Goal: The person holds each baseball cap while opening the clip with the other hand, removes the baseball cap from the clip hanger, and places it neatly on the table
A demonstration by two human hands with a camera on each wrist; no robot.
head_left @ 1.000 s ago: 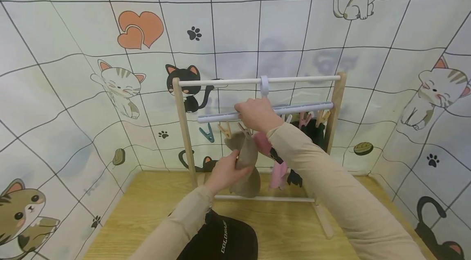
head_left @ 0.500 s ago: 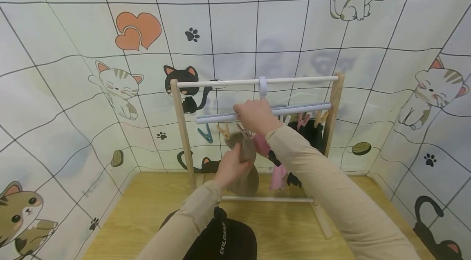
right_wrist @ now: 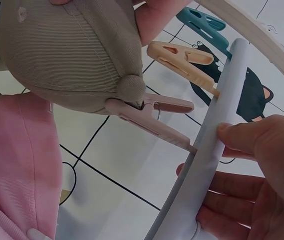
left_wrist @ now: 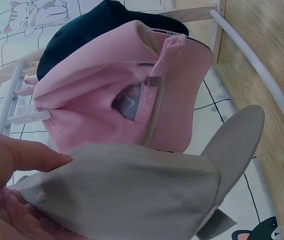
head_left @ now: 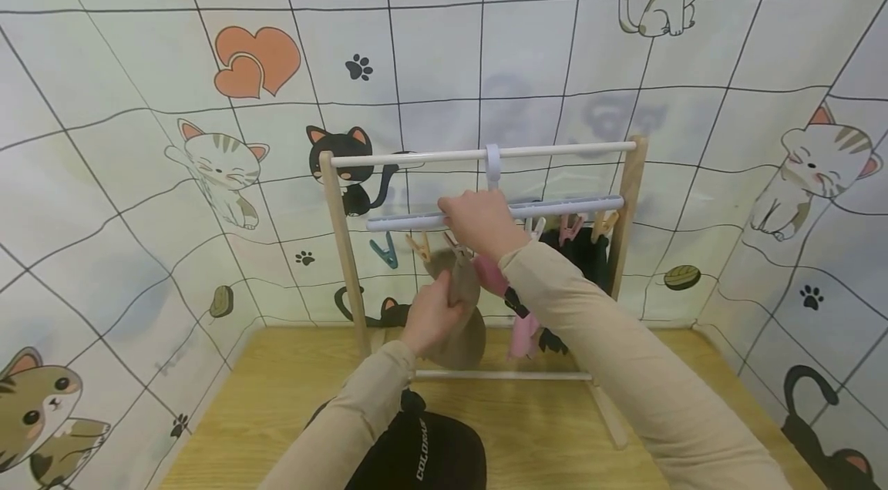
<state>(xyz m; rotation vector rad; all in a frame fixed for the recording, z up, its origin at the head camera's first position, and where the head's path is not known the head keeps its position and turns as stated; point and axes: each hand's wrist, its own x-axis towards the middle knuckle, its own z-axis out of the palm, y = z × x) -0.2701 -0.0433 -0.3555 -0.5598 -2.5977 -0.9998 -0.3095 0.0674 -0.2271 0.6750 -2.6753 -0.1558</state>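
Observation:
My right hand [head_left: 482,222] grips the pale lavender bar of a clip hanger [head_left: 569,206], thumb and fingers around it in the right wrist view [right_wrist: 254,172]. From the bar, a pink clothespin [right_wrist: 154,122] bites the crown's top button of a taupe cap [right_wrist: 77,60]. My left hand [head_left: 432,317] holds that cap by its crown just below the clothespin, thumb on one side and fingers on the other in the left wrist view [left_wrist: 12,175]. The cap's brim [left_wrist: 236,150] points away from the hand. Beside it hangs a pink cap [left_wrist: 92,105], with a dark green cap [left_wrist: 92,37] behind.
A wooden rack [head_left: 340,243] with a white top rail [head_left: 416,158] carries the hanger. Teal [head_left: 385,250] and yellow [head_left: 419,246] clothespins hang at the hanger's left with nothing in them. A black cap [head_left: 451,444] lies on the wooden table [head_left: 229,413] in front.
My left hand has moved up the taupe cap, closer to the pink clothespin, and the cap has shifted slightly. My right hand keeps its grip on the hanger bar.

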